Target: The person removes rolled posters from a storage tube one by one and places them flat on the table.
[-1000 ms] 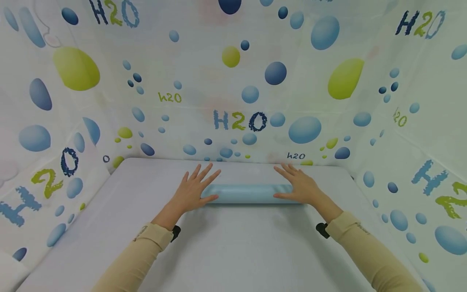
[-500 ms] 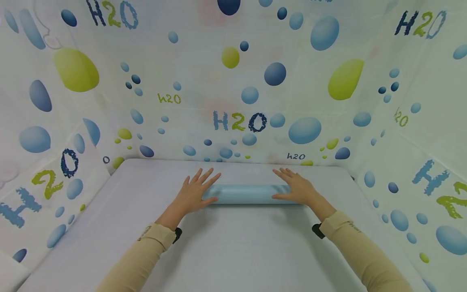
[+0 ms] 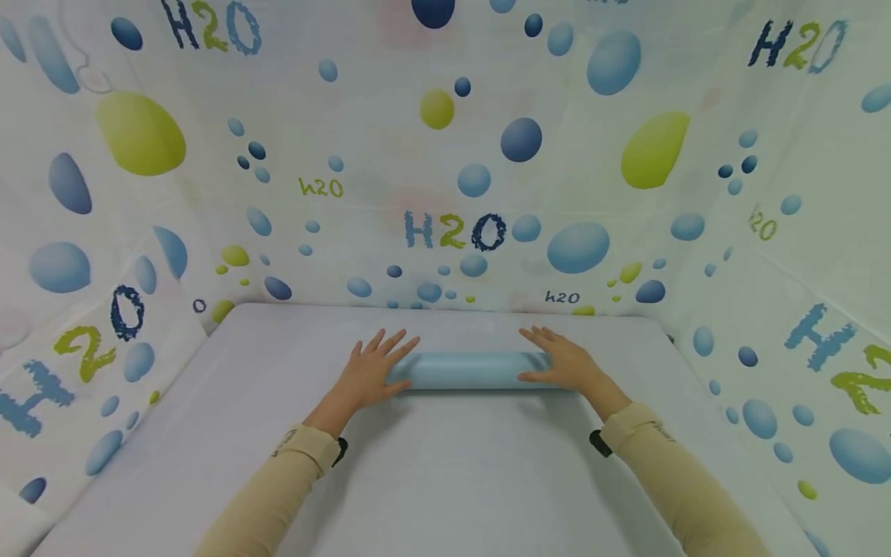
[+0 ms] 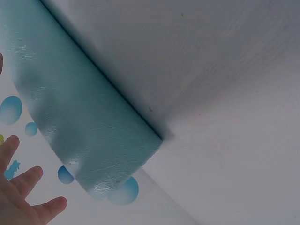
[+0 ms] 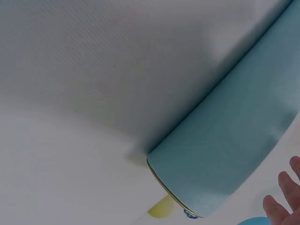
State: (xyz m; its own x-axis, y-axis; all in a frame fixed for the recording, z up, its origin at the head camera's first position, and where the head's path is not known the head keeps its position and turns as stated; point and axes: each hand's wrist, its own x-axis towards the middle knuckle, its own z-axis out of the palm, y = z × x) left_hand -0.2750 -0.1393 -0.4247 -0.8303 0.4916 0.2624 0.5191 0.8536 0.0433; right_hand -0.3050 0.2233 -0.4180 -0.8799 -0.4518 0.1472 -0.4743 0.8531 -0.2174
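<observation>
A light blue roll [image 3: 466,371] lies crosswise on the white table. At its left end is my left hand [image 3: 365,377], fingers straight and spread, overlapping the roll in the head view. My right hand [image 3: 569,363] is held the same way over the right end, thumb pointing inward. In the left wrist view, spread fingertips [image 4: 28,180] show beyond the roll's far side, with a gap between them and its creased surface [image 4: 89,112]. The right wrist view likewise shows fingertips [image 5: 283,183] apart from the roll; a thin yellowish edge [image 5: 164,187] lines its end.
The white table [image 3: 445,480] reaches back to a white curtain [image 3: 376,139] printed with blue and green drops and H2O lettering, which also hangs at both sides. A dark band [image 3: 600,443] sits at the right wrist, another [image 3: 340,451] at the left.
Both hands have shifted slightly down and toward me in the head view, the right one also a little to the left. The light blue roll stays in place.
</observation>
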